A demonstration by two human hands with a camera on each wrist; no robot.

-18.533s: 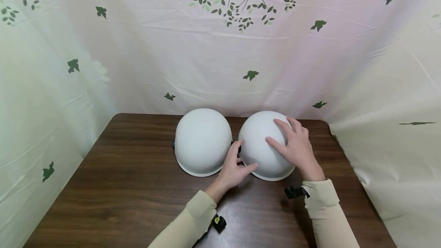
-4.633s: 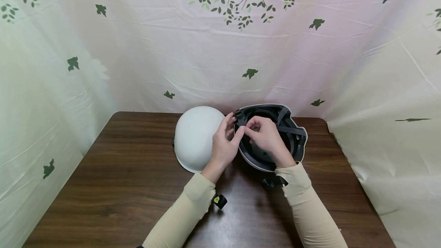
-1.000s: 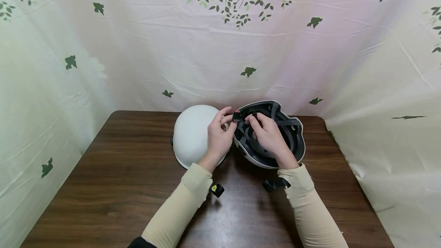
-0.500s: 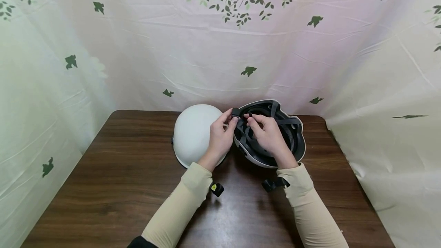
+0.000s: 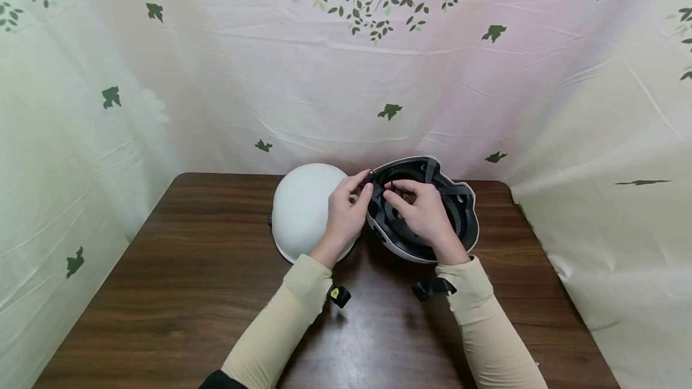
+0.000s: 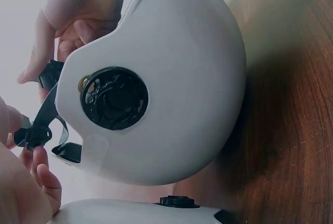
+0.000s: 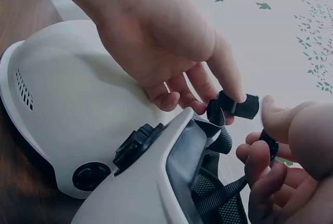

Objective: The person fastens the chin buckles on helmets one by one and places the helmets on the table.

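A white helmet (image 5: 416,246) lies upside down at the table's back right, its black padding and straps facing up. My left hand (image 5: 345,212) pinches a black strap buckle piece (image 7: 244,105) between thumb and fingers, above the helmet's left rim. Over the helmet's opening, my right hand (image 5: 426,214) pinches another black strap piece (image 7: 269,146). These two pieces are apart in the right wrist view. In the left wrist view, the helmet's shell (image 6: 192,68) shows a round black side fitting (image 6: 115,98). Fingers partly hide both pieces.
A second white helmet (image 5: 300,209) stands dome up just left of the first, close behind my left hand. Both are on a dark wooden table (image 5: 178,293). A white curtain (image 5: 324,95) with leaf prints hangs along the table's back edge.
Long before, both helmets stood dome up with my hands at the right one; it is now overturned. In the last second, the buckle in my left fingers has turned and my right fingers have shifted slightly.
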